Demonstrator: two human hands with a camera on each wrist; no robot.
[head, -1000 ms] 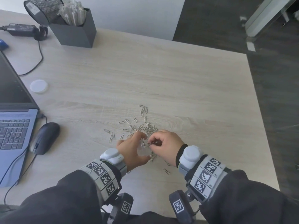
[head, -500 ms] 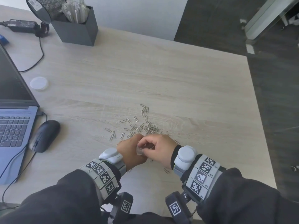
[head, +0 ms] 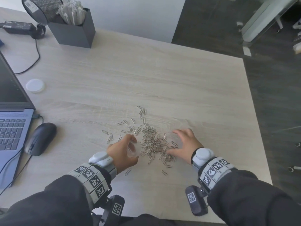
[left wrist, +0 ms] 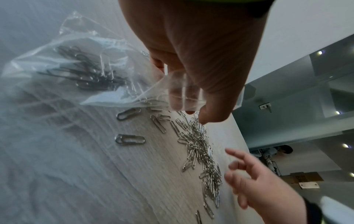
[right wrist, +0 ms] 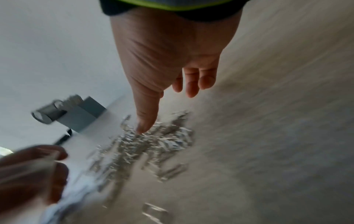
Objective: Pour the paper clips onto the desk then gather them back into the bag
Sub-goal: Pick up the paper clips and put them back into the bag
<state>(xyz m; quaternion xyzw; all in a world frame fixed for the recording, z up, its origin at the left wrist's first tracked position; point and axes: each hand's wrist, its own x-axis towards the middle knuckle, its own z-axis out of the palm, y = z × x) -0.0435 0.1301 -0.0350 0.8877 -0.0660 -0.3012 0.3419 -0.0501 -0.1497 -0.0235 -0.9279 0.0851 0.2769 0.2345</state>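
Note:
A heap of silver paper clips (head: 154,144) lies on the light wooden desk (head: 162,82), with loose clips scattered to its far left. My left hand (head: 125,152) pinches the mouth of a small clear plastic bag (left wrist: 91,75) at the heap's left edge; several clips sit inside the bag. My right hand (head: 182,144) hovers over the heap's right side, fingers spread and holding nothing. In the right wrist view the thumb (right wrist: 145,121) points down at the blurred paper clips (right wrist: 149,144).
A laptop (head: 11,119) and a black mouse (head: 40,138) sit at the left. A white round lid (head: 35,85) lies beyond them. A dark box of white sticks (head: 73,30) and a power adapter (head: 17,27) stand at the back. The desk's right edge (head: 254,111) is close.
My right hand has let go at the bag's mouth and moved right, opening over the heap. My left hand still holds the bag and has shifted slightly left.

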